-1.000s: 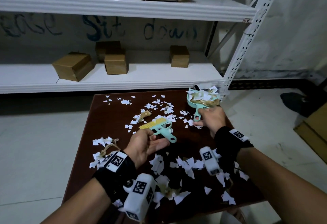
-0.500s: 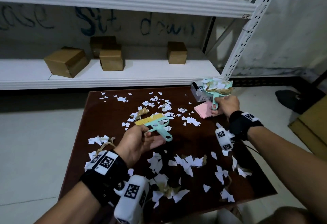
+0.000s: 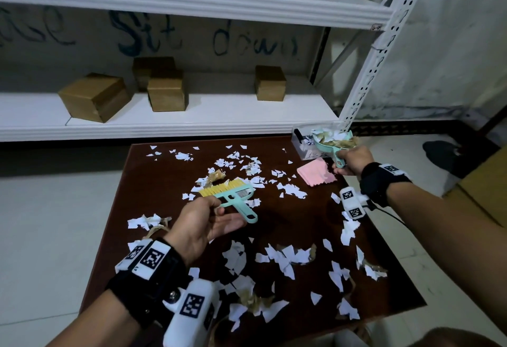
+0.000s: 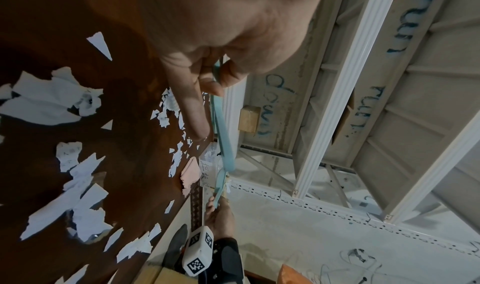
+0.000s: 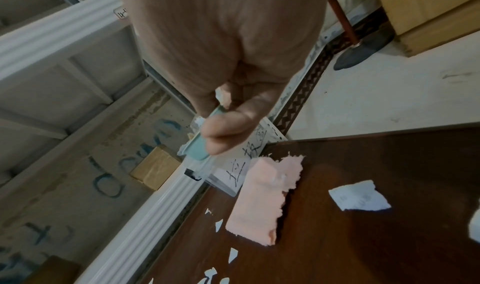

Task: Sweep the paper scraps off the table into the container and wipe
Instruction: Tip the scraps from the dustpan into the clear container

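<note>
White and brown paper scraps (image 3: 285, 257) litter the dark brown table (image 3: 301, 217). My left hand (image 3: 208, 220) holds a mint green brush (image 3: 233, 196) with yellow bristles by its handle, above the table's middle. My right hand (image 3: 354, 161) grips the handle of a mint green dustpan (image 3: 333, 142) heaped with scraps, raised over a clear plastic container (image 3: 304, 145) at the far right corner. In the right wrist view my fingers curl round the dustpan handle (image 5: 201, 145) above the container (image 5: 233, 171). A pink cloth (image 3: 317, 174) lies beside the container.
A white metal shelf unit (image 3: 192, 111) with cardboard boxes (image 3: 94, 97) stands just behind the table. Its perforated upright (image 3: 365, 78) rises close to the container. A dark shoe (image 3: 441, 152) and a cardboard box (image 3: 485, 187) sit on the floor at right.
My right hand has carried the loaded dustpan from the table's middle rear to the far right corner, over the container. The pink cloth has come into view. The left hand has kept its hold on the brush.
</note>
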Motion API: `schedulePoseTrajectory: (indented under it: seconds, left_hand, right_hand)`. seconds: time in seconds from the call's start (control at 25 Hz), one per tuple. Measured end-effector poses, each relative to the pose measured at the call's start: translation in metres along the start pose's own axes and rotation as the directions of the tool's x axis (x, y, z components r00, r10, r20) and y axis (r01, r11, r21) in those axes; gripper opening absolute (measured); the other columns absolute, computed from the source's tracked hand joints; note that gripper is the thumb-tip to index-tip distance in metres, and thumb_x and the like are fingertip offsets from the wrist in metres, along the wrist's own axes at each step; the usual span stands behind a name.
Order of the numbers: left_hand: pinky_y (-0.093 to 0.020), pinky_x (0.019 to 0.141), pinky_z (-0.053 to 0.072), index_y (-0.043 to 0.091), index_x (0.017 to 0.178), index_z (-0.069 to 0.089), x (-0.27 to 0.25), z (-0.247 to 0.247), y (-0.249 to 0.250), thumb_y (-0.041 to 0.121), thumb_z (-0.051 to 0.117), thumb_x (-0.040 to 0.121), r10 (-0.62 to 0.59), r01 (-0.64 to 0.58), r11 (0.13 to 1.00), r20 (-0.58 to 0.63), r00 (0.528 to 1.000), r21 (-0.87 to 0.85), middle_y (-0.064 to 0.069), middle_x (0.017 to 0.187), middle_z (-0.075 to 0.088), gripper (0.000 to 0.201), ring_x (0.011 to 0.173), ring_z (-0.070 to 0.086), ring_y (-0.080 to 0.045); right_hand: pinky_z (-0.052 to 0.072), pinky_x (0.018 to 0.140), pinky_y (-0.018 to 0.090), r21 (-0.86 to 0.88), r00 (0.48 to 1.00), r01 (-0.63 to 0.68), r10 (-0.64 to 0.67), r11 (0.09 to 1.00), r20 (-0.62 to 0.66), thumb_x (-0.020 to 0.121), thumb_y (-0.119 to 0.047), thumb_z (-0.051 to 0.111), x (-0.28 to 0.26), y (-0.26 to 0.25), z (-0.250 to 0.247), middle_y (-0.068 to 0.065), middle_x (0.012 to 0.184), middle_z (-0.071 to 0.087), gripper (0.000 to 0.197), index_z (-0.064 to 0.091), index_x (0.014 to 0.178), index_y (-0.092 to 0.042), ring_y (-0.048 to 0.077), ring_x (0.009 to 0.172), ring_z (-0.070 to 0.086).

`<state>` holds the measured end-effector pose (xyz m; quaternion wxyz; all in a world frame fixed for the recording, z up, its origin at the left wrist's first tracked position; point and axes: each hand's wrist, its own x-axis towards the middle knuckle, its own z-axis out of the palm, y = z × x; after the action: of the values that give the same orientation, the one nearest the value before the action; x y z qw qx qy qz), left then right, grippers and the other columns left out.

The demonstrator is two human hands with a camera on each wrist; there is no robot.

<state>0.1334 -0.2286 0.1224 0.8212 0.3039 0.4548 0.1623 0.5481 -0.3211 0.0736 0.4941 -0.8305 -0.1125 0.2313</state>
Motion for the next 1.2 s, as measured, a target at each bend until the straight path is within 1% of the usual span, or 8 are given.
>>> schedulePoseTrajectory:
  seconds: [0.16,0.24,0.36,0.56,0.68,0.8,0.96,1.2]
  left_hand:
    - [-0.039,0.05,0.063,0.006,0.071,0.045,0.003,0.004,-0.001,0.003,0.04,0.102,0.011,-0.011,1.0,-0.01,1.0,0.004,-0.04,0.085,0.07,0.032,0.067,0.075,-0.043]
    - [-0.035,0.043,0.06,0.005,0.074,0.046,0.002,0.005,0.0,0.003,0.041,0.102,0.013,-0.013,1.0,-0.008,1.0,-0.006,-0.042,0.088,0.069,0.029,0.066,0.075,-0.043]
    - [-0.032,0.041,0.057,0.002,0.08,0.049,0.001,0.007,0.0,0.003,0.04,0.103,0.011,-0.012,1.0,-0.01,1.0,-0.011,-0.04,0.081,0.069,0.026,0.063,0.075,-0.042]
    - [-0.027,0.037,0.053,0.002,0.086,0.05,-0.003,0.01,0.002,0.001,0.039,0.103,0.012,-0.012,1.0,-0.006,1.0,-0.022,-0.038,0.076,0.069,0.02,0.06,0.074,-0.041]
    - [-0.026,0.036,0.052,0.001,0.092,0.051,-0.005,0.011,0.004,0.0,0.038,0.103,0.015,-0.015,0.999,-0.008,1.0,-0.028,-0.038,0.076,0.069,0.017,0.059,0.074,-0.04]
    - [-0.029,0.039,0.055,0.003,0.089,0.051,-0.007,0.011,0.005,0.001,0.039,0.103,0.007,-0.006,1.0,0.005,1.0,-0.021,-0.039,0.078,0.07,0.018,0.062,0.075,-0.04]
    - [-0.043,0.058,0.063,0.005,0.082,0.047,-0.007,0.011,0.006,0.002,0.038,0.104,0.029,-0.028,0.999,0.021,0.999,-0.038,-0.032,0.064,0.068,0.024,0.06,0.074,-0.039]
    - [-0.042,0.056,0.064,0.003,0.079,0.049,0.003,0.006,0.007,0.004,0.039,0.104,0.03,-0.029,0.999,0.036,0.999,-0.042,-0.042,0.087,0.069,0.027,0.068,0.075,-0.043]
  right_hand:
    - [0.047,0.036,0.019,-0.015,1.0,0.007,-0.008,1.0,-0.024,0.097,-0.006,0.063,0.007,0.004,0.006,0.013,0.076,0.066,0.029,0.061,0.124,0.005,0.007,0.035,0.06]
    - [0.041,0.03,0.018,0.002,0.999,0.011,-0.011,1.0,-0.035,0.096,0.001,0.062,0.009,0.001,0.01,0.012,0.057,0.066,0.015,0.062,0.112,0.002,0.012,0.029,0.057]
    - [0.037,0.027,0.017,-0.025,0.998,0.004,-0.005,1.0,-0.056,0.098,0.001,0.06,0.014,-0.005,0.012,0.015,0.052,0.063,0.005,0.061,0.094,0.002,0.013,0.026,0.054]
    - [0.035,0.029,0.015,-0.037,0.997,-0.007,0.005,0.999,-0.076,0.095,0.002,0.059,0.03,-0.008,0.013,0.002,0.039,0.059,0.035,0.062,0.13,-0.002,0.01,0.027,0.052]
    - [0.038,0.031,0.015,0.007,0.994,-0.02,0.02,1.0,-0.11,0.095,0.003,0.06,0.039,-0.008,0.01,0.004,0.04,0.061,0.04,0.061,0.135,0.001,0.011,0.029,0.055]
    - [0.039,0.03,0.015,0.006,0.991,-0.017,0.018,1.0,-0.136,0.096,0.003,0.059,0.039,-0.009,0.009,0.007,0.043,0.063,0.028,0.066,0.123,0.003,0.01,0.028,0.056]
    - [0.039,0.031,0.016,-0.007,0.984,0.016,-0.017,1.0,-0.179,0.094,-0.006,0.069,0.047,-0.017,0.01,0.02,0.075,0.067,0.02,0.07,0.107,0.009,0.01,0.028,0.055]
    - [0.047,0.039,0.023,-0.065,0.977,-0.002,-0.012,0.998,-0.215,0.089,-0.004,0.065,0.047,-0.019,0.013,0.023,0.089,0.075,0.016,0.071,0.1,0.007,0.023,0.045,0.064]
